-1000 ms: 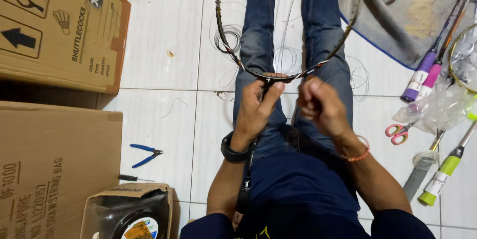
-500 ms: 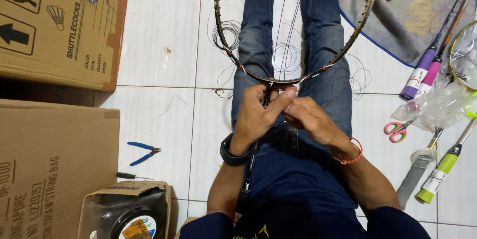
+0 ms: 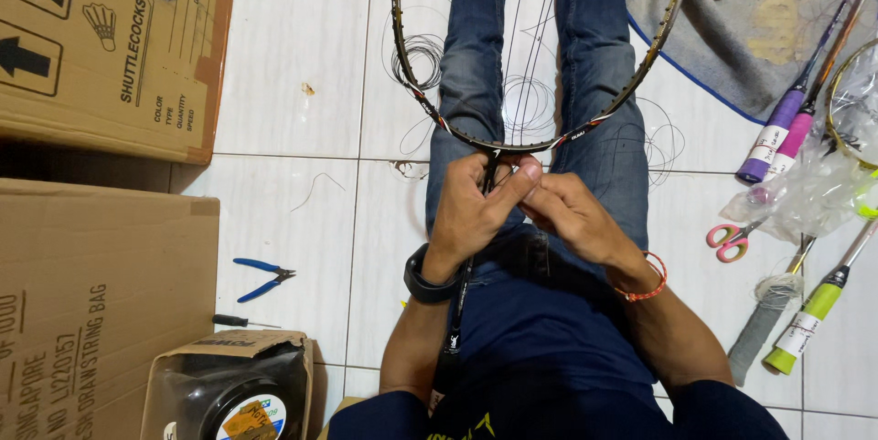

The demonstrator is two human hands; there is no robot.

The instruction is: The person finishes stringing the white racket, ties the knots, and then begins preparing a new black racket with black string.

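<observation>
I sit on a tiled floor with my jeans-clad legs stretched out. A dark badminton racket frame [image 3: 416, 92] lies over my legs, its shaft running down toward my lap. My left hand [image 3: 471, 211], with a dark watch on the wrist, grips the racket where the head meets the shaft. My right hand [image 3: 567, 211], with an orange bracelet, is pressed against it, fingertips pinching thin string at the same spot. Loose coils of thin racket string [image 3: 421, 51] lie around and inside the frame.
Cardboard boxes [image 3: 101, 47] stand at the left. Blue-handled pliers [image 3: 261, 277] and a string reel in an open box [image 3: 229, 394] lie lower left. At the right are pink scissors [image 3: 732, 241], several rackets with coloured grips [image 3: 777, 129], a plastic bag and a grey cloth [image 3: 741, 19].
My two hands have come together at the base of the racket head; the right hand moved left to meet the left. The racket frame barely shifted.
</observation>
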